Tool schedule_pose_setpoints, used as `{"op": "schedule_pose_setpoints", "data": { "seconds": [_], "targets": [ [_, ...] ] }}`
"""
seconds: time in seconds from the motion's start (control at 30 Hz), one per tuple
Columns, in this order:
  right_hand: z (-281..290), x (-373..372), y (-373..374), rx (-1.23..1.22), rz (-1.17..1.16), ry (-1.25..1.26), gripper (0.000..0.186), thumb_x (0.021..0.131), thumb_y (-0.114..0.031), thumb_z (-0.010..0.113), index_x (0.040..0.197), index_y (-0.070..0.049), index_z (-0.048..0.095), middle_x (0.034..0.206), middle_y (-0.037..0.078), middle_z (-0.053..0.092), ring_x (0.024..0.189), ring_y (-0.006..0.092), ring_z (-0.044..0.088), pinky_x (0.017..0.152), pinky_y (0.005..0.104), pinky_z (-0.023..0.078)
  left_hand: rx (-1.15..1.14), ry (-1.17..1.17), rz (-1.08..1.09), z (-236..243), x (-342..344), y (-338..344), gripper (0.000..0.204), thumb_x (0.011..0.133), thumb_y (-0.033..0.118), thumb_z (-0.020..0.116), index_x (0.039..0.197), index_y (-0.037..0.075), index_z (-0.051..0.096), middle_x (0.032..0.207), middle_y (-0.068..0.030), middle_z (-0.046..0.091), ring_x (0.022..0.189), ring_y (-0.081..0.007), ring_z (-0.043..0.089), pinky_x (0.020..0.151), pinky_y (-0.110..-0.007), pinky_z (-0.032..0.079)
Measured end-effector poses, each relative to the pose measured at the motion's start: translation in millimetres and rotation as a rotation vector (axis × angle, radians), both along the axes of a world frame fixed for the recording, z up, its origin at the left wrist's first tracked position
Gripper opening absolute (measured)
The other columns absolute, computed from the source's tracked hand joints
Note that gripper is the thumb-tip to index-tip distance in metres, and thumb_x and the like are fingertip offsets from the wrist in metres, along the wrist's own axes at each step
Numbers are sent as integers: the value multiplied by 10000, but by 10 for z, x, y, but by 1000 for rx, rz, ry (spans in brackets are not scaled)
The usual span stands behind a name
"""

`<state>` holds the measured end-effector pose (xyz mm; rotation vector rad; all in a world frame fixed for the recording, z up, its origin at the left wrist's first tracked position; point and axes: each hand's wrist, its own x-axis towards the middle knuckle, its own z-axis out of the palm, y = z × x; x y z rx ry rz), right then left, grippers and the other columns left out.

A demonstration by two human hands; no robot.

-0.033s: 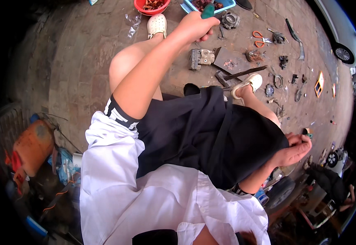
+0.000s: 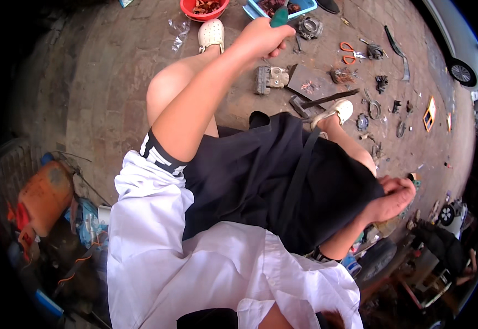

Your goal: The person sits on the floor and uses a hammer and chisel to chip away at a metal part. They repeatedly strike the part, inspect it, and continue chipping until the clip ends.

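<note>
My left hand [image 2: 262, 39] is closed round a green-handled tool [image 2: 279, 16]; the handle sticks up from the fist, and the rest of the tool is not clear. Just beyond it stands a blue basin [image 2: 303, 12] with dark reddish scrap inside. At the outer edge of the black apron [image 2: 272, 170] on my lap, my right hand [image 2: 394, 202] has its fingers curled in. Whatever those fingers hold, if anything, is hidden. Between my feet lie a grey metal block [image 2: 272, 80], a flat metal plate [image 2: 318, 82] and a dark bar-shaped tool [image 2: 329, 97].
A red basin [image 2: 205, 15] of scrap stands by my left shoe. Orange-handled scissors [image 2: 351, 54], a round metal housing [image 2: 310, 26] and several small parts litter the paving at right. An orange canister [image 2: 47, 197] is at left; a parked car [image 2: 461, 44] stands far right.
My right hand has shifted slightly left, toward the apron. The apron's far edge has risen a little. My left hand stays almost in place, still gripping the green handle.
</note>
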<state>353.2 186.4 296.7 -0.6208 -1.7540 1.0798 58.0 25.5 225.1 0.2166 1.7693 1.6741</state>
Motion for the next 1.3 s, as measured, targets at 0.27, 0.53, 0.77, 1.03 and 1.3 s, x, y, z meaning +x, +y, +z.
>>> {"op": "schedule_pose_setpoints", "data": {
  "seconds": [0.27, 0.53, 0.77, 1.03, 1.3],
  "targets": [
    [-876, -703, -138, -35, 555, -930, 193, 854, -151, 577, 943, 17, 548, 721, 88, 598, 652, 157, 573, 608, 289, 456, -218, 90, -223, -342, 189, 97, 270, 807, 277, 587, 812, 23, 497, 590, -5, 502, 427, -66, 446, 376, -231, 323],
    [-1988, -1031, -49, -279, 280, -670, 190, 847, -156, 572, 915, 21, 569, 752, 119, 634, 670, 165, 615, 633, 288, 477, -627, 360, -508, -977, 533, -66, 425, 804, 374, 570, 855, -43, 508, 619, -107, 578, 529, -196, 581, 496, -332, 453],
    [-3413, -825, -40, -914, 22, -499, 176, 886, -149, 532, 938, 18, 549, 792, 82, 621, 663, 126, 590, 586, 232, 478, -746, 222, -588, -1404, 766, -141, 402, 818, 370, 552, 836, -30, 508, 629, -113, 586, 509, -209, 581, 520, -334, 459],
    [-3547, -821, -87, -1106, -35, -404, 194, 888, -144, 510, 958, 36, 521, 773, 89, 612, 644, 126, 590, 569, 228, 478, -585, -402, -333, -1681, 872, -139, 307, 827, 308, 540, 823, 3, 509, 604, -41, 510, 410, -111, 457, 363, -256, 325],
    [-3493, -837, -302, -1071, 130, -509, 196, 881, -148, 515, 917, 43, 539, 742, 81, 613, 606, 112, 576, 556, 230, 470, -409, -792, -70, -1689, 866, -78, 320, 851, 307, 490, 894, -9, 516, 575, 10, 430, 378, -69, 291, 349, -227, 200]
  ]
}}
